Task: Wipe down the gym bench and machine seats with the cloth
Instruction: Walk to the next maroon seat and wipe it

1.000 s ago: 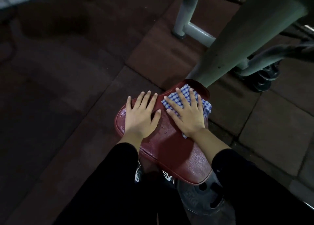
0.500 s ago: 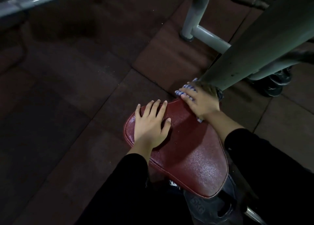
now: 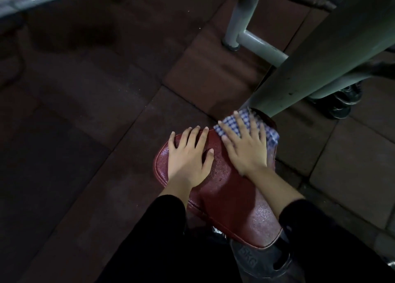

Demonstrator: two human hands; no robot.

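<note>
Seat wiping, far end by the post.
I am pressing the checked cloth (image 3: 241,120) flat under my right hand (image 3: 245,146) on the red seat (image 3: 233,205); left hand (image 3: 188,156) is lying flat, bracing. Cloth is overhanging the edge beside the post (image 3: 320,54); it may snag or slip off.

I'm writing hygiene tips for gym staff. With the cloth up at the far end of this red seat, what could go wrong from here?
1. The right hand presses the checked cloth close to the grey post; fingers could bump it.
2. The left hand rests bare on the red seat, possibly smearing wiped vinyl.
3. The near end by the weight plate may get missed.
</note>
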